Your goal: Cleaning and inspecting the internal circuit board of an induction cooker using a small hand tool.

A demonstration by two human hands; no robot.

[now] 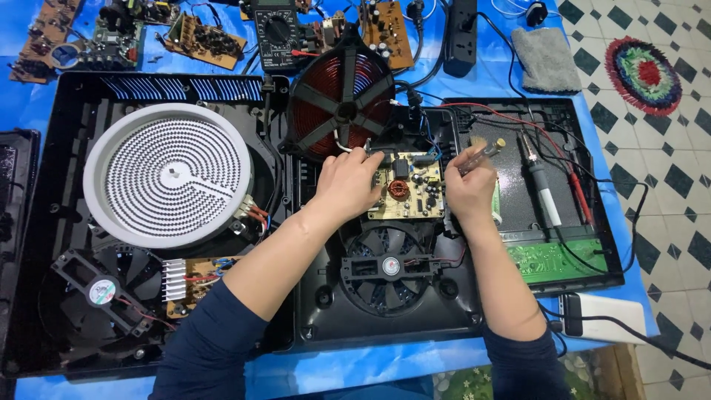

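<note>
Both hands meet over the circuit board [406,194], screwdriver [481,154] in right grip [468,191].

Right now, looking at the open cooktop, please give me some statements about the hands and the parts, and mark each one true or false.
1. The left hand rests at the edge of the small pale circuit board. True.
2. The right hand holds a screwdriver-like tool with a clear handle. True.
3. The red copper coil lies flat under the board. False: it is tipped up behind the board.
4. The white round heating element sits on the person's right. False: it is on the left side.
5. A black fan sits below the circuit board, nearer the person. True.
6. The multimeter lies on the tiled floor. False: it is on the blue table cover.
</note>
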